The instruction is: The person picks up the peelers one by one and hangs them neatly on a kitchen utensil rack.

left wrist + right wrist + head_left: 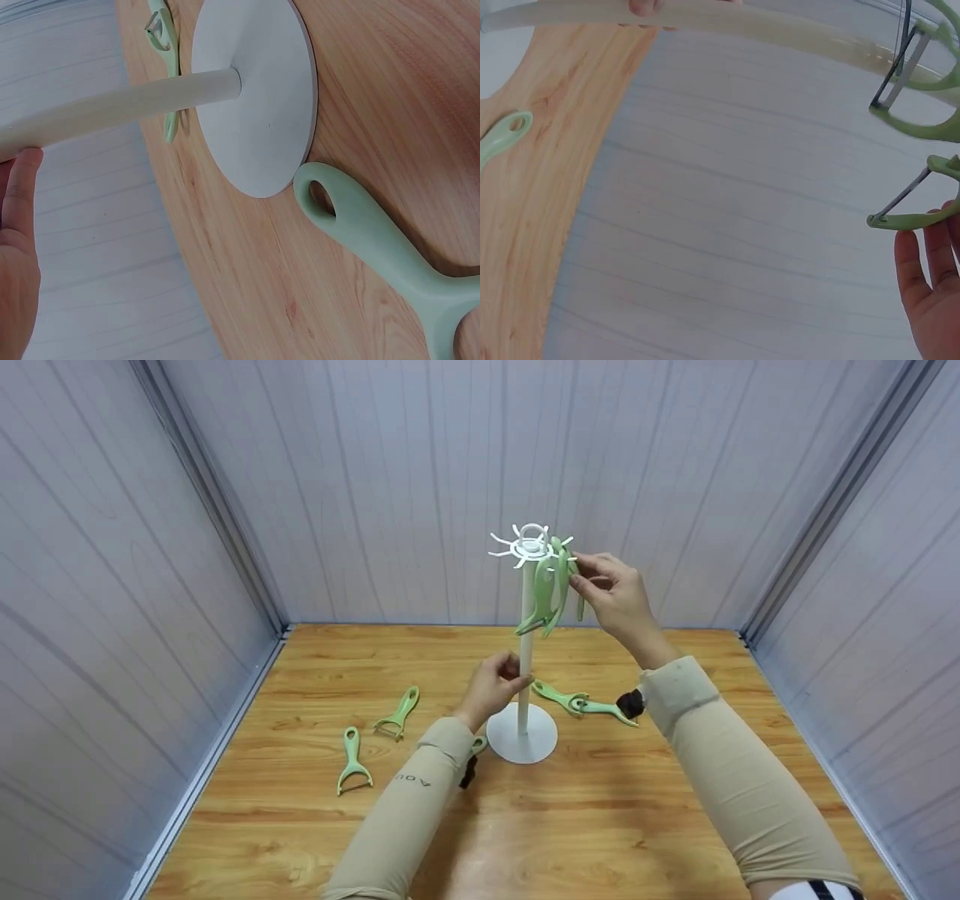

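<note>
A white stand with a round base [523, 750] stands upright on the table, topped by a ring of hooks [531, 549]. My left hand [493, 687] grips its pole [127, 109] partway up. Green peelers [542, 594] hang on the right side of the hook ring, blades downward. Beside them my right hand [619, 596] pinches another green peeler [911, 220] between thumb and fingers. In the head view its upper end is level with the hooks and overlaps the hanging ones. The handle is mostly out of frame in the right wrist view.
Two green peelers [352, 761] lie on the table to the left. Another peeler [367, 221] touches the base's near edge, partly covered by my left sleeve. Right of the base, a green peeler [553, 695] and a bluish-green one [600, 707] lie end to end. Panelled walls [375, 495] enclose the table.
</note>
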`<action>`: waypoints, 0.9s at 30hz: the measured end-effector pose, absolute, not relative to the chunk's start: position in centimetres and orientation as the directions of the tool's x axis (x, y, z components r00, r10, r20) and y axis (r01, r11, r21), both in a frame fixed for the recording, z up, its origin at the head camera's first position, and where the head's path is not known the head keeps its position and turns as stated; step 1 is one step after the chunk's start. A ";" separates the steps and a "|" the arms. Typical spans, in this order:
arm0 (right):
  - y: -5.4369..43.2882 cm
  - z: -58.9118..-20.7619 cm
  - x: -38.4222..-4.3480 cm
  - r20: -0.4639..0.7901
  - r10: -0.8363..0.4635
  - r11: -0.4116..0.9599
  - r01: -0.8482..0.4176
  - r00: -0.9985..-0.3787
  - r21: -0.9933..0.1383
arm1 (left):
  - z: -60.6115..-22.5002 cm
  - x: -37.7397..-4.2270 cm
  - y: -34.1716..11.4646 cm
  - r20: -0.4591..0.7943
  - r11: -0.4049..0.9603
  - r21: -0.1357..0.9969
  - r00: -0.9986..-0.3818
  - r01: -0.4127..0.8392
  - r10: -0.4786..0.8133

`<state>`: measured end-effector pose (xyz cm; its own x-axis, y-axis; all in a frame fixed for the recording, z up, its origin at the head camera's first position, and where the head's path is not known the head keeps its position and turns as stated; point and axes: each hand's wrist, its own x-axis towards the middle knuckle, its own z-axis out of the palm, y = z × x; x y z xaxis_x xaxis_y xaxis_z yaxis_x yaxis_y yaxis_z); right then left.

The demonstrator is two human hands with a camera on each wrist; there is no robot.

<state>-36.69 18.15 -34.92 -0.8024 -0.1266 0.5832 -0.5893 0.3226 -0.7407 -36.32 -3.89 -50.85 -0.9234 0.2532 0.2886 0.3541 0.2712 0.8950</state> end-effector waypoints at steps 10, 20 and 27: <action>17.8 -35.9 -35.5 0.575 -0.113 0.305 -0.579 -0.810 -0.756 | -50.9 -36.4 -3.8 0.276 0.260 0.904 -0.927 0.340 0.254; 17.0 -36.4 -34.5 0.585 -0.094 0.272 -0.586 -0.805 -0.763 | -51.0 -36.6 -4.1 0.293 0.250 0.899 -0.918 0.359 0.265; 16.3 -36.7 -33.9 0.605 -0.075 0.247 -0.603 -0.792 -0.759 | -51.0 -36.7 -4.2 0.297 0.232 0.904 -0.918 0.359 0.264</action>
<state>-33.91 16.27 -36.69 -0.7924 -0.0745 0.6055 -0.6029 0.2473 -0.7585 -36.74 -4.20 -50.96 -0.9177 0.2642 0.2966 0.3589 0.2316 0.9042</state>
